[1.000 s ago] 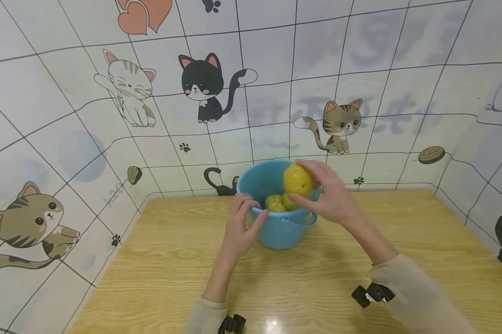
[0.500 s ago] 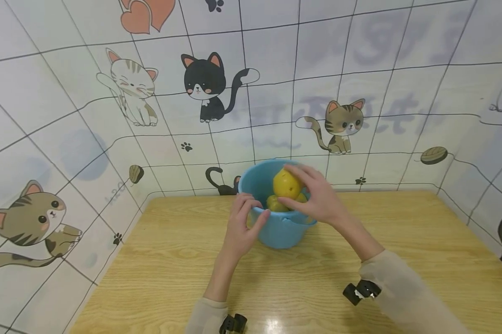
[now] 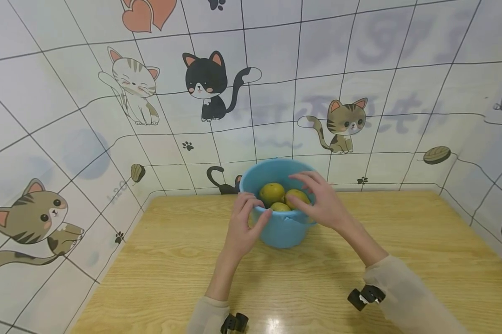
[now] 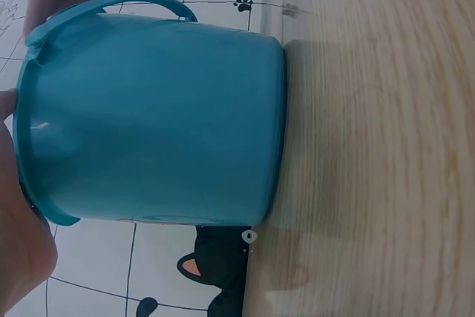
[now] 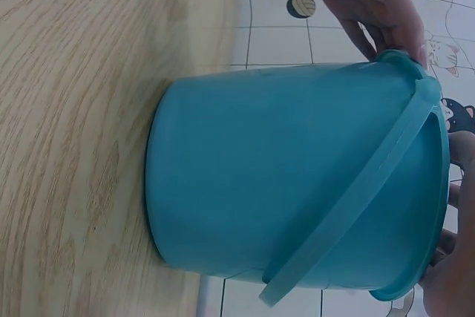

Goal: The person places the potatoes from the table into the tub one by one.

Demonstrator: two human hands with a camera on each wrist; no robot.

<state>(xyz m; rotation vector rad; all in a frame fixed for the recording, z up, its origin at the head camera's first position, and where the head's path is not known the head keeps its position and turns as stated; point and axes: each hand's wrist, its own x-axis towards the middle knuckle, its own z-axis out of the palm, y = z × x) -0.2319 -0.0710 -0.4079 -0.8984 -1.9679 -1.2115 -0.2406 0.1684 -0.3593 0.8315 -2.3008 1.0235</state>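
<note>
Beige long sleeves (image 3: 405, 297); black wrist-worn clips (image 3: 365, 295)

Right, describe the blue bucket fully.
The round blue plastic bucket stands upright on the light wooden table near the cat-patterned wall. Its thin carrying handle hangs down against the side. Yellow-green round fruits lie inside. The left hand grips the rim; the right hand reaches over the opening.

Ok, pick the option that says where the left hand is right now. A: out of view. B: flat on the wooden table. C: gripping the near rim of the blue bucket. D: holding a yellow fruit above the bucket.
C: in the head view the left hand curls its fingers over the near rim of the blue bucket, while the yellow fruits lie inside it.
</note>
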